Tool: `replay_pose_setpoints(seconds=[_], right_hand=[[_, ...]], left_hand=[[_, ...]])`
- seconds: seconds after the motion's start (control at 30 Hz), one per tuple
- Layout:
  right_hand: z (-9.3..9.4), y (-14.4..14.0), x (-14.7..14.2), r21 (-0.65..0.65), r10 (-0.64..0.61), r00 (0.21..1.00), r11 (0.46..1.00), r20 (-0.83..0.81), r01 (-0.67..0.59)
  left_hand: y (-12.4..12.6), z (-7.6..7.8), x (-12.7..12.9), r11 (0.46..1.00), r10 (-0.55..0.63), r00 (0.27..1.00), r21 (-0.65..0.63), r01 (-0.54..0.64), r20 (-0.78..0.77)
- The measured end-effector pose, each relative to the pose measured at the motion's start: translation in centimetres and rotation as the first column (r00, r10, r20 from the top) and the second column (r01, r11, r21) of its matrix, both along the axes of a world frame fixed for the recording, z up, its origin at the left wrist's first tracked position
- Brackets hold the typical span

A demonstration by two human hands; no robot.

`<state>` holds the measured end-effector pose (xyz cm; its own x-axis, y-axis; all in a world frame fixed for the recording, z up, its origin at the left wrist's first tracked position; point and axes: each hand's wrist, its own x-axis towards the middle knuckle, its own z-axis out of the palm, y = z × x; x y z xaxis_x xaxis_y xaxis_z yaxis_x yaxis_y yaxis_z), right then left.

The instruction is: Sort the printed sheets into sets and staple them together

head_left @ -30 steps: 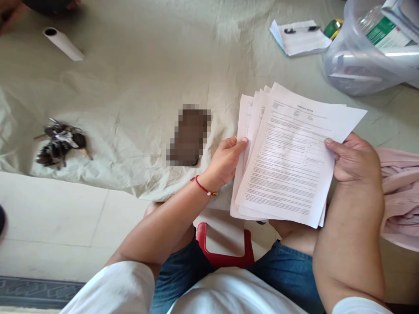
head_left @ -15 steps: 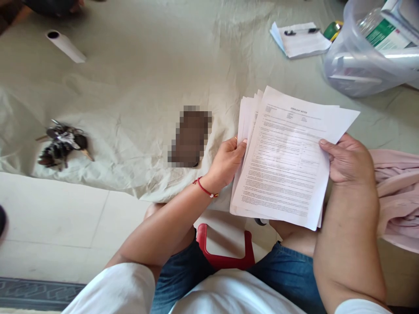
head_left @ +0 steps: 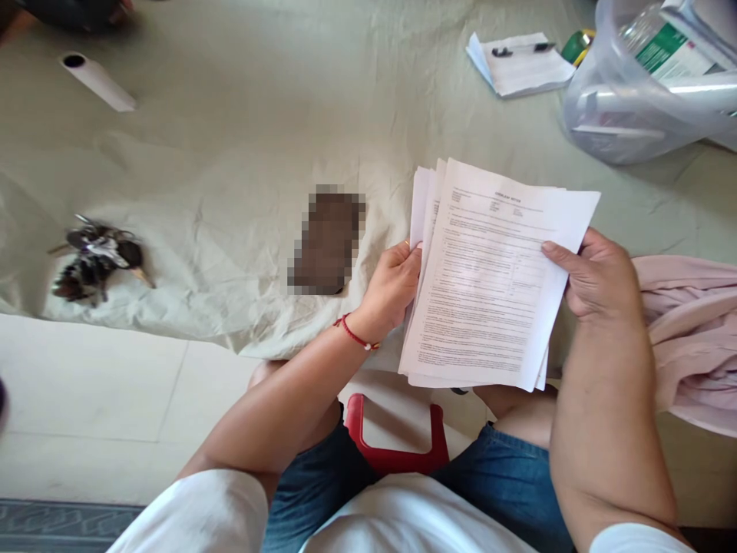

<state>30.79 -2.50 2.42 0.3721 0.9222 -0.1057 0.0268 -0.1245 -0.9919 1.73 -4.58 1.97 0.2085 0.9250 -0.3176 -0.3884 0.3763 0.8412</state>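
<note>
Between my two hands is a loose stack of printed sheets, tilted and slightly fanned at its left side, with small text on the top page. My left hand pinches the stack's left edge, thumb near the front sheets; a red bracelet circles that wrist. At the right edge my right hand is closed on the sheets with its thumb on the top page and its other fingers hidden behind. A dark blurred rectangular object lies on the cloth just left of my left hand.
A greenish cloth covers the surface. On it are a bunch of keys, a white roll, a small paper pad with a pen, and a translucent bin. Pink fabric lies at right; below is a red stool.
Both hands have shifted the stack slightly left, and its top right corner has come in closer. The whole view has also moved a little.
</note>
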Motion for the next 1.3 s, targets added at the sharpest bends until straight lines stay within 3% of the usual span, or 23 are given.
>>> replay_pose_setpoints(seconds=[0.17, 0.37, 0.6, 0.7, 1.03, 1.3], right_hand=[[-0.1, 0.0, 0.5, 0.023, -0.084, 0.996, 0.996, 0.036, 0.083], [1.0, -0.2, 2.0, 0.064, -0.120, 0.992, 0.991, 0.024, 0.118], [1.8, -0.3, 1.1, 0.059, -0.076, 0.997, 0.995, 0.016, 0.075], [1.9, -0.3, 1.1, 0.060, -0.120, 0.992, 0.991, 0.027, 0.118], [1.4, -0.4, 0.9, -0.039, -0.047, 0.998, 0.998, -0.037, 0.045], [1.2, -0.4, 0.7, -0.033, -0.036, 0.998, 0.999, -0.052, 0.034]], left_hand=[[0.1, -0.7, -0.1, 0.999, 0.035, 0.999, 0.005, -0.035, -0.007], [0.1, -1.4, -0.8, 0.993, 0.080, 0.996, -0.085, -0.082, -0.026], [0.2, -0.8, -0.7, 0.993, 0.069, 0.998, -0.091, -0.069, -0.011], [0.2, -0.8, -0.8, 0.994, 0.056, 0.998, -0.097, -0.055, 0.004], [0.0, 0.0, -0.5, 0.997, 0.010, 1.000, -0.071, -0.008, 0.029], [-0.2, 0.1, -0.4, 0.999, -0.007, 0.994, -0.037, 0.011, 0.106]])
